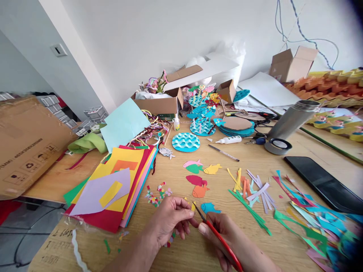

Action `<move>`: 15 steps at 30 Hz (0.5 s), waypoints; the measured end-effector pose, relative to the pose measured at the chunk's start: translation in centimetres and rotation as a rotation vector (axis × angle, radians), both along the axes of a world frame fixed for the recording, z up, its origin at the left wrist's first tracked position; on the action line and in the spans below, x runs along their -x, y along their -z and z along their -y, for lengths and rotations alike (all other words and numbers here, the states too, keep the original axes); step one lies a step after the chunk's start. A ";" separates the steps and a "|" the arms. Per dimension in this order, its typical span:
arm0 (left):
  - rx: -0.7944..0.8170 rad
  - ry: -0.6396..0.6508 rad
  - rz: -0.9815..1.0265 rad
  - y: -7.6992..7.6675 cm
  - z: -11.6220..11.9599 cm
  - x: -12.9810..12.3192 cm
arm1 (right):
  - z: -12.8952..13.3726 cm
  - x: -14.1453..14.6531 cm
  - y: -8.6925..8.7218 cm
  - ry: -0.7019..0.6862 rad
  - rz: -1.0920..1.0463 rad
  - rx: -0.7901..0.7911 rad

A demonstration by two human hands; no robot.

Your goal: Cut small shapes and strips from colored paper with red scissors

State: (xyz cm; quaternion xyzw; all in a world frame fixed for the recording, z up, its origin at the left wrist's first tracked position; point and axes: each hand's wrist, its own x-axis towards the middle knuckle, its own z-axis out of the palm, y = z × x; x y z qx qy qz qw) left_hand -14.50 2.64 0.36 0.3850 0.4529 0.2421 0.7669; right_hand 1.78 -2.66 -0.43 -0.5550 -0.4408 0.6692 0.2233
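My right hand [219,234] is wrapped round red-handled scissors [219,238], their dark blades pointing up and left. My left hand [172,217] is closed in a pinch just left of the blades, with a small piece of yellow paper [193,206] at its fingertips. Beyond the hands lie paper fish cutouts: a blue fish [210,207], an orange fish [200,191], a dark red fish [195,180], a green fish [194,168], a pink fish [191,163] and a yellow fish [212,169]. Small coloured paper bits [154,194] lie beside my left hand.
Coloured paper sheets [106,185] are stacked at left. Paper strips [262,192] and scraps [320,226] lie at right, near a black phone [323,183]. Farther back are a blue wavy disc [185,142], a glue bottle [229,139], a pen [224,152] and a steel flask [293,119].
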 end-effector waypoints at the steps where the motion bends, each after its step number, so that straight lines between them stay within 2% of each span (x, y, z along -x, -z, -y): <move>1: -0.007 -0.007 0.001 0.0 -0.1 0.0 | 0.0 0.0 0.1 0.002 0.001 -0.001; 6: -0.026 -0.058 -0.048 -0.6 -0.4 0.3 | 0.0 -0.1 0.5 0.017 -0.003 -0.020; 15: -0.074 -0.096 -0.121 -1.0 -0.7 0.5 | 0.4 0.0 -0.1 -0.015 -0.031 -0.033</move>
